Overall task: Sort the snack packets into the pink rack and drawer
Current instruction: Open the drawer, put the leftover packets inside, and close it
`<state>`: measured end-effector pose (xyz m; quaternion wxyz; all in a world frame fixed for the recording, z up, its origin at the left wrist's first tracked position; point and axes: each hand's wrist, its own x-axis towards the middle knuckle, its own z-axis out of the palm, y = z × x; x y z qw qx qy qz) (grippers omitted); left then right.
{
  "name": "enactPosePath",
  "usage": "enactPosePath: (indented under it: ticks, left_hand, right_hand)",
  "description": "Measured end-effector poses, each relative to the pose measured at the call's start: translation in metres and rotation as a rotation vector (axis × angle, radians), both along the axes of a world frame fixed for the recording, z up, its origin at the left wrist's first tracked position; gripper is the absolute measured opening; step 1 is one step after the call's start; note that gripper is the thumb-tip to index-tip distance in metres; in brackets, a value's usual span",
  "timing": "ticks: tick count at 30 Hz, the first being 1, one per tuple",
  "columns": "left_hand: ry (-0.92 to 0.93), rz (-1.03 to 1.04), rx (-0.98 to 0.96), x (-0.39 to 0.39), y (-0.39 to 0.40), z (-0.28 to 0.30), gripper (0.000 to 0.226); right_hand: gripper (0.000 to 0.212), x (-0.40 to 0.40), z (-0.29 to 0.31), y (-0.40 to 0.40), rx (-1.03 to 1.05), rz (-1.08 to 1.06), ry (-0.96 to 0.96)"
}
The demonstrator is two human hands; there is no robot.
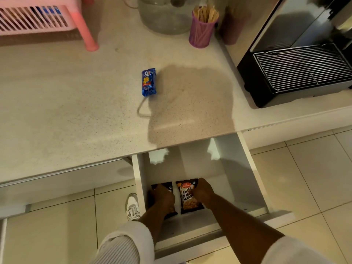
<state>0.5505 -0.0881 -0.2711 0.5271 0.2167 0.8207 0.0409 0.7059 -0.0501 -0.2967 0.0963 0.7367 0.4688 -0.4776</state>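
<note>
Peanut packets lie side by side in the open white drawer point(253, 168): the left hand point(163, 197) curls its fingers over the left packet point(162, 185), the right hand point(202, 191) grips the salted peanuts packet point(187, 197). Up on the countertop point(76, 101) lies a blue biscuit packet point(148, 82), well apart from the pink rack point(38, 18).

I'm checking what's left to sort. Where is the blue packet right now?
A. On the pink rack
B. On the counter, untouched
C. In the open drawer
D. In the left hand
B: the blue packet lies alone on the counter, while both hands are down in the drawer on the peanut packets.
</note>
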Motion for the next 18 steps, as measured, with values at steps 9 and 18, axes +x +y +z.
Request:
enactPosePath:
  ticks: [9, 18]
  left_hand:
    - [-0.082, -0.39, -0.071, 0.001, -0.003, 0.025, 0.069]
    - [-0.004, -0.502, 0.235, -0.022, 0.019, 0.093, 0.038]
  right_hand:
    - [0.039, -0.012, 0.015, -0.002, 0.003, 0.221, -0.089]
    - [0.028, -0.021, 0.088, 0.012, 0.245, 0.216, 0.01]
